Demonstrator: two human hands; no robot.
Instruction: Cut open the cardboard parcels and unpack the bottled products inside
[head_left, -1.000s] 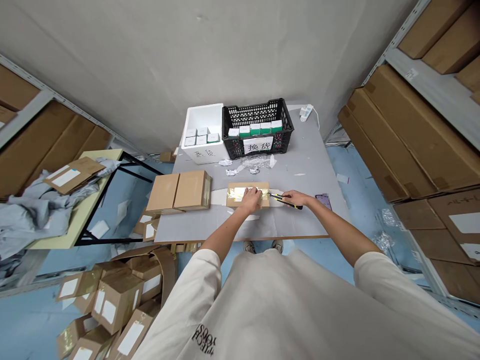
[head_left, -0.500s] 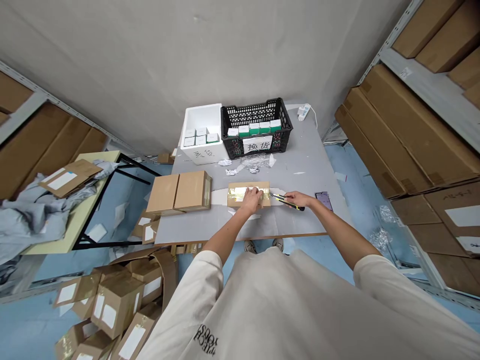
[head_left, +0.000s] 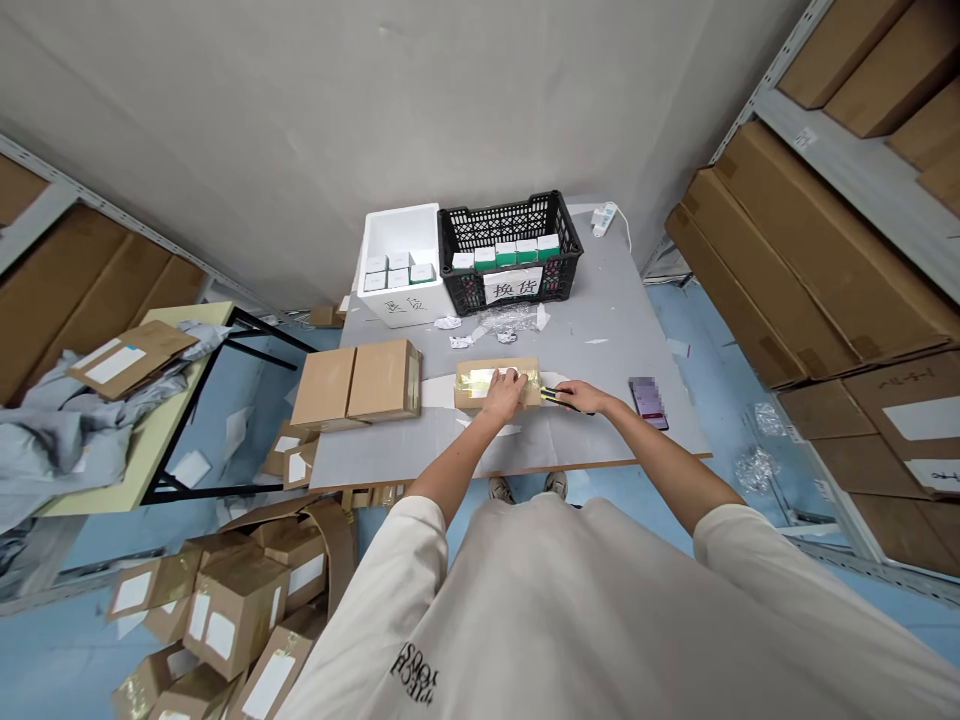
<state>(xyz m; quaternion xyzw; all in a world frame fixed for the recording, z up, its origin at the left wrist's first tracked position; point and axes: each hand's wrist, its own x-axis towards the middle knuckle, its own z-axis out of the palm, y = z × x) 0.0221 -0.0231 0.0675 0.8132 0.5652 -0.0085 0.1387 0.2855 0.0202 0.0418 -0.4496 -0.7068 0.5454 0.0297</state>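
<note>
A small cardboard box (head_left: 472, 395) with shiny tape and a white label lies near the middle of the table's front part. My left hand (head_left: 505, 393) rests on top of its right half, fingers spread over the tape and label. At the box's right end, my right hand (head_left: 577, 394) is closed around a yellow and black box cutter (head_left: 551, 392). The cutter's tip points left and meets the taped end of the box; how deep the blade goes cannot be seen. A phone (head_left: 648, 403) lies to the right of my right forearm.
Two cardboard boxes (head_left: 386, 380) sit on the table's left. A white foam box (head_left: 405, 303) and a black crate (head_left: 512, 290), both holding small cartons, stand at the back. Crumpled plastic wrap (head_left: 510, 318) lies before them. Parcels (head_left: 236, 590) fill the floor at left.
My right hand has shifted left, bringing the cutter closer against the box's right end, and now covers more of its handle. The left hand stays on the box.
</note>
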